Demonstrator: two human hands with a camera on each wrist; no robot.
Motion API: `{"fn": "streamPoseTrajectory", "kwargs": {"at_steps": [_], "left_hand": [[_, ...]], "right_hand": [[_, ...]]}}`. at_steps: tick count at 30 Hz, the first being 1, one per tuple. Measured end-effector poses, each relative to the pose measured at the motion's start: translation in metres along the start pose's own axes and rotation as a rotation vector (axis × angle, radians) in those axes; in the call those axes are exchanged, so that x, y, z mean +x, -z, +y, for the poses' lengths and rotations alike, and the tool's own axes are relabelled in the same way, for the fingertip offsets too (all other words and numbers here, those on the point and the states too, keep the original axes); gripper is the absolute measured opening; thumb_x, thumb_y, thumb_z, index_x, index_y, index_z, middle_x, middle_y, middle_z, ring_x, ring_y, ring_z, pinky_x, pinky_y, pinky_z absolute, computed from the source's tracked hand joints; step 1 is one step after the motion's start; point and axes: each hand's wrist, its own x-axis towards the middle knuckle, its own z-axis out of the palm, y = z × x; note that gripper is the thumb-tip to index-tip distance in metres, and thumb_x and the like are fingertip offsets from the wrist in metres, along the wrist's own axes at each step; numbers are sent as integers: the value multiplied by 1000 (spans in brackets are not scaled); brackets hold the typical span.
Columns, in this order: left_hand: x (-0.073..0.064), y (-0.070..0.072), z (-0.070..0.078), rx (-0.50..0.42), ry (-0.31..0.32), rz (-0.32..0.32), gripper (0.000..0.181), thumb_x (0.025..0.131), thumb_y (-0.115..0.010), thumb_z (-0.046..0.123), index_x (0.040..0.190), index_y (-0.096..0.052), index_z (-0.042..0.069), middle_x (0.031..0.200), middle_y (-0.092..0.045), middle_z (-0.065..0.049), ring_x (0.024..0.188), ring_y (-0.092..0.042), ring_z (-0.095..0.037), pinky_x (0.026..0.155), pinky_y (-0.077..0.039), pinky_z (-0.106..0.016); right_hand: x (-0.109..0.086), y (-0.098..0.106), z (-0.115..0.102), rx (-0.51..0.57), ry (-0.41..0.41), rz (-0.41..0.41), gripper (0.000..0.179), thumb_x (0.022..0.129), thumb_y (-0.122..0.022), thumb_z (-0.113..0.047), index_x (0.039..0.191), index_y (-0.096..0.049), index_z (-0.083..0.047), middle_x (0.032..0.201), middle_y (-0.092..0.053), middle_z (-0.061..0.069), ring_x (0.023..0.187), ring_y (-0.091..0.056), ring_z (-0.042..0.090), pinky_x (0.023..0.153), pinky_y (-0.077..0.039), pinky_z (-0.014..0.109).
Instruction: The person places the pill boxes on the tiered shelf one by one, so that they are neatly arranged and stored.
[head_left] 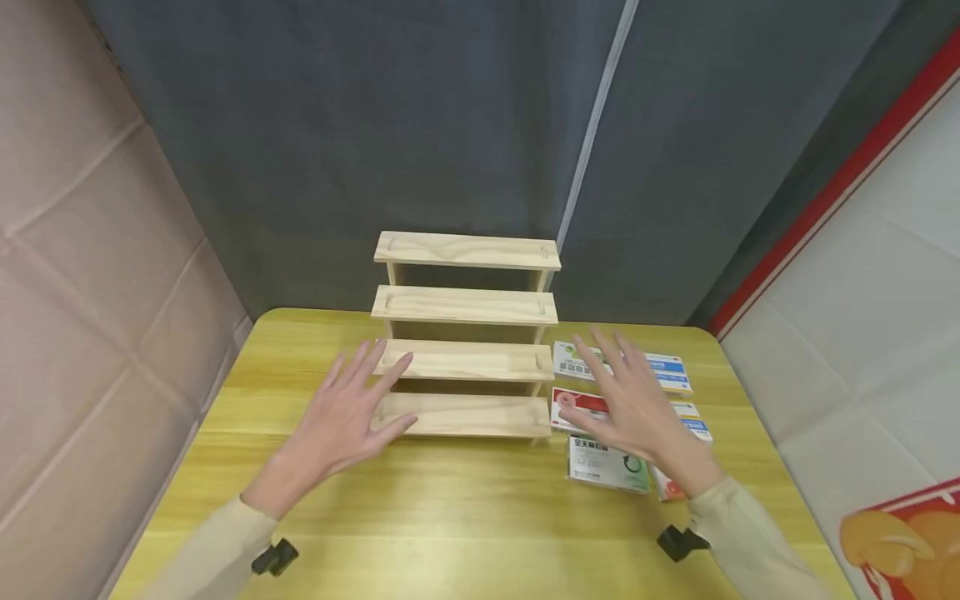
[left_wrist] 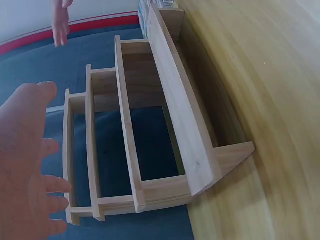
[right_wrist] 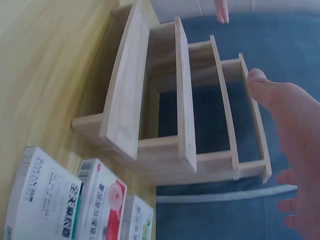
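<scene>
A small wooden step rack (head_left: 465,360) with several tiers stands on the table. My left hand (head_left: 341,421) is held with spread, straight fingers at the rack's left end, its fingertips overlapping the lower tiers in the head view. On the other side, my right hand (head_left: 637,404) hovers with fingers spread over several medicine boxes. Among these are a white and green box (head_left: 606,464), a red and white box (head_left: 573,406) and a white box (head_left: 573,360). Both palms hold nothing. In the wrist views the left hand (left_wrist: 25,160) and right hand (right_wrist: 295,150) appear apart from the rack.
The yellow wood-grain table (head_left: 420,517) ends at a dark grey curtain (head_left: 360,142) behind the rack. A pale padded wall (head_left: 97,275) rises on the left, and a white panel with red edging (head_left: 847,358) on the right. Blue and white boxes (head_left: 670,373) lie farther right.
</scene>
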Motion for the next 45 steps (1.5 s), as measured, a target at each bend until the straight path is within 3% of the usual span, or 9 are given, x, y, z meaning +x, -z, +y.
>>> {"fn": "streamPoseTrajectory", "kwargs": {"at_steps": [8,18,22,32,45], "left_hand": [[-8,-13,-2,-57,38,28,81,96,-54,62,162,-25,27,168,-20,-18,155,-17,-42,126,-17,-64],[-14,-25,-4,-93,61,95,84,94,-57,59,163,-22,24,171,-12,-11,155,-20,-42,125,-20,-63],[-16,-32,-5,-114,77,103,87,95,-58,59,163,-19,22,170,-16,-13,155,-20,-41,126,-19,-62],[-27,-45,-11,-208,158,102,88,96,-60,52,163,-18,11,168,-19,-19,155,-20,-42,128,-17,-59],[-41,-64,-25,-298,249,80,89,99,-57,50,164,-9,13,168,-17,-21,155,-16,-43,127,-17,-62]], "right_hand": [[-15,-3,16,-12,-64,-8,105,83,-69,-63,163,-20,-16,164,-29,23,147,-27,53,119,-25,71],[-40,-12,23,-2,-135,-31,105,86,-68,-62,163,-17,-13,166,-24,24,149,-23,54,118,-25,72],[-49,-15,26,9,-166,-36,107,85,-69,-61,164,-15,-13,166,-23,24,149,-23,53,119,-25,71],[-63,-24,29,57,-193,-47,108,86,-70,-60,164,-11,-15,167,-20,23,149,-23,54,118,-25,71],[-82,-43,28,88,-199,-28,111,82,-76,-58,164,-14,-14,161,-31,28,145,-31,53,115,-31,71]]}}
